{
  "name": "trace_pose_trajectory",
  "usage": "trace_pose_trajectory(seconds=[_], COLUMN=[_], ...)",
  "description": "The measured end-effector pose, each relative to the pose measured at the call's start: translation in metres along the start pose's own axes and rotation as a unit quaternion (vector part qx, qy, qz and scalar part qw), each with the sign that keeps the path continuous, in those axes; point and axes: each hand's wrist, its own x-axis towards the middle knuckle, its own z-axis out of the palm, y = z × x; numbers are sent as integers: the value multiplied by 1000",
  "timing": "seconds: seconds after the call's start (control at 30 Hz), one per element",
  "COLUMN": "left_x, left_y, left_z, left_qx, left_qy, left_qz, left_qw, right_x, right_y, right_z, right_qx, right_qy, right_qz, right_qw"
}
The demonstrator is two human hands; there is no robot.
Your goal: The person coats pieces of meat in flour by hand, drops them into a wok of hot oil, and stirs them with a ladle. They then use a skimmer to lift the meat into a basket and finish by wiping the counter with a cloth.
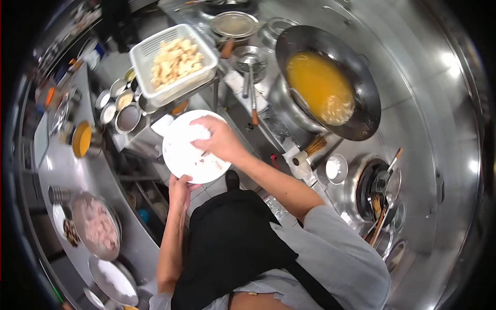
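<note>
My left hand (180,187) grips the near rim of a round white plate (182,156) from below. The plate has a few small reddish smears on it. My right hand (219,138) rests on the plate's upper part, pressing a white cloth or paper (195,132) against its surface. I hold the plate in the air in front of my black apron, above the floor between two counters.
A white basket of pale food cubes (174,61) sits just beyond the plate. A large wok of orange liquid (324,85) with a ladle stands at the right. Small metal seasoning bowls (120,102) and a bowl of pink meat (98,226) line the left counter.
</note>
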Motion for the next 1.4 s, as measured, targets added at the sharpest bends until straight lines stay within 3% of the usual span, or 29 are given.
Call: trace_pose_trajectory(seconds=[0.07,0.13,0.2,0.27,0.33,0.4,0.43,0.47,0.5,0.53,0.57,0.6,0.67,0.7,0.8,0.87,0.9,0.93,0.97,1.0,1.1,1.17,1.27,1.4], left_x=[25,43,53,57,61,66,63,59,60,56,53,47,41,39,35,35,31,30,30,30,35,43,48,49], left_y=[5,3,2,6,6,0,6,12,19,14,24,35,37,40,43,52,62,71,78,84,91,91,88,91], left_z=[43,73,99,119,135,125,120,115,108,103,97,91,76,66,36,19,13,6,-1,-5,-23,-37,-47,-33], left_qx=[-7,-3,1,2,-14,-8,-11,-4,10,-18,-22,-23,-23,-28,-12,-27,-30,-28,-23,-18,-9,-1,5,-17], left_qy=[-34,-91,-92,-117,-124,-102,-118,-91,-87,-86,-98,-116,-98,-78,-91,-72,-57,-58,-45,-33,3,5,-2,-28], left_qz=[-15,-37,-45,-55,-80,-95,-86,-91,-107,-95,-71,-56,-49,-35,-28,-9,10,14,31,47,71,71,48,26], left_qw=[999,995,995,992,989,990,989,992,990,992,992,991,994,996,995,997,998,998,998,998,997,997,999,999], right_x=[14,14,14,9,13,8,10,13,23,12,37,60,92,110,106,100,94,92,94,91,89,94,105,103], right_y=[-38,-43,-46,-36,-3,68,74,61,65,136,104,37,62,32,-73,-103,-106,-84,-63,-69,-15,-15,25,5], right_z=[-62,-119,-192,-271,-363,-445,-458,-463,-488,-573,-572,-515,-590,-553,-320,-183,-125,-87,-51,-14,46,70,67,42], right_qx=[204,227,179,120,24,-53,-111,48,-76,-55,-241,-361,-359,-323,-237,-233,-185,-288,-403,-365,-423,-371,-350,-369], right_qy=[33,174,249,296,254,250,318,321,263,312,345,398,348,333,254,86,18,-103,-162,-207,-190,-152,-129,-133], right_qz=[144,119,66,89,185,182,234,273,308,172,185,191,95,54,8,35,122,6,-65,-25,-52,10,-55,-41], right_qw=[968,951,950,943,949,949,912,906,911,933,888,821,861,884,938,968,975,952,899,907,884,916,926,919])
